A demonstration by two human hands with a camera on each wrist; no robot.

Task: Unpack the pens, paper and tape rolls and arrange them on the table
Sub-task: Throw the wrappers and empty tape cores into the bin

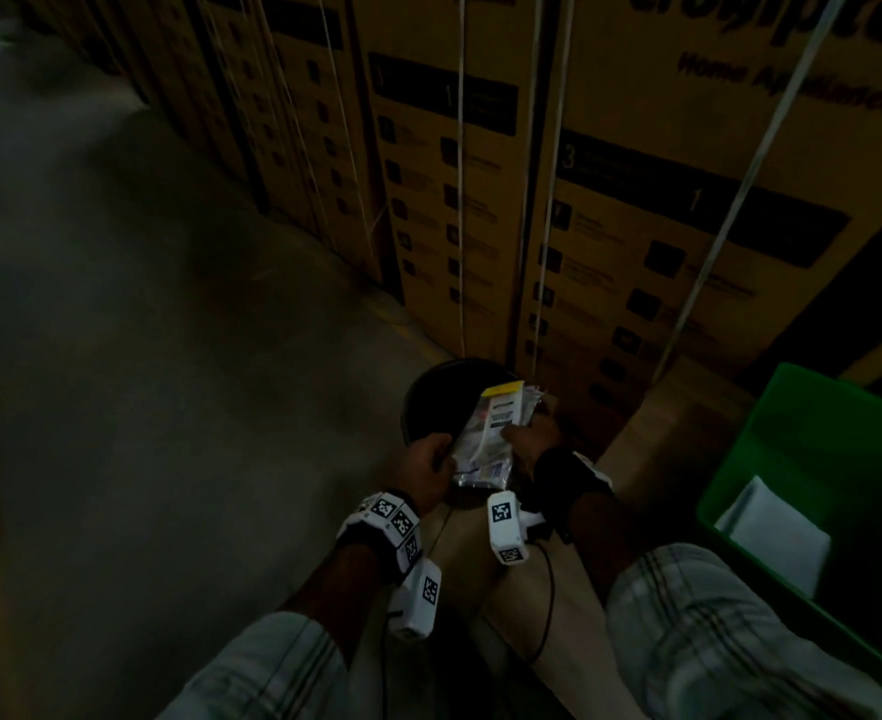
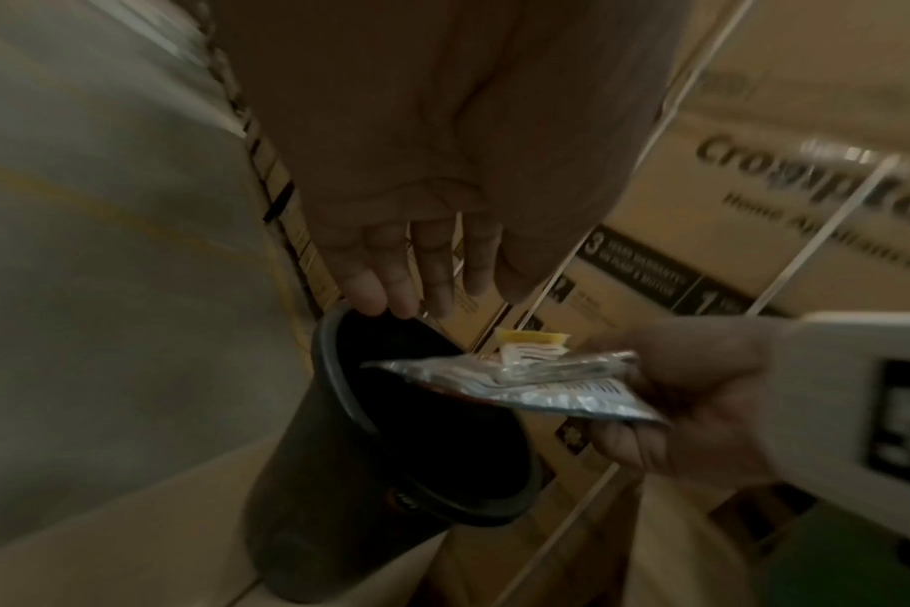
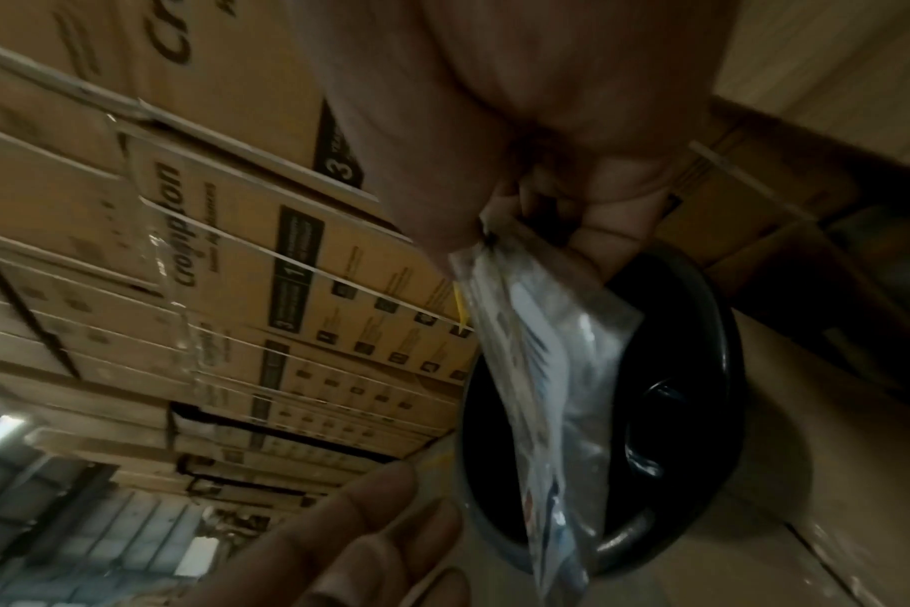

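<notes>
The person's right hand (image 1: 530, 436) pinches a clear plastic packet (image 1: 491, 433) with a yellow top strip; in the right wrist view the thumb and curled fingers (image 3: 614, 230) clamp its near end. The packet hangs over the open mouth of a black bucket (image 2: 370, 464), just above the rim. The left hand (image 2: 417, 263) holds nothing: its fingers are nearly straight and slightly spread, the tips near the bucket's far rim, apart from the packet. To the right stands a green crate (image 1: 813, 491) with white paper (image 1: 776, 532) inside. Strapped cardboard boxes (image 1: 636, 200) rise behind.
</notes>
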